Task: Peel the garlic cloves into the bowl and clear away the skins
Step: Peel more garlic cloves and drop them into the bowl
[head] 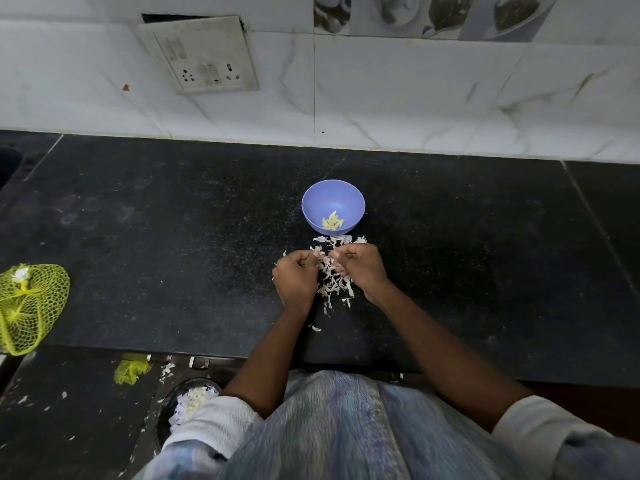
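Where the white marbled wall tiles (415,98) meet it at the back, the black speckled counter (156,237) begins, and it runs wide to both sides of the hands, with bare dark stone left and right of the fingers and its front edge just below the forearms. On the wall, up and to the left of the fingers, hangs a grimy socket plate (201,57). Far left of the fingers, at the counter's front corner, lies a yellow mesh bag (31,303). Below the counter edge, under the left elbow, a dark bin (187,400) holds white skins, partly hidden by a sleeve; a scrap of yellow netting (131,370) lies near it.

Just beyond the fingers stands the purple bowl (333,206), well clear of the wall, with a few pale peeled garlic cloves (332,220) at its bottom. The pile of skins (334,271) spreads from the bowl's near side down between the two hands, touching or nearly touching both, with one stray flake (314,328) nearer the counter's front edge.

The left hand (296,277) has its fingers curled in, and the right hand (360,266) likewise, both close together over the skins. Something small and white shows at the fingertips, but what each grips cannot be told.
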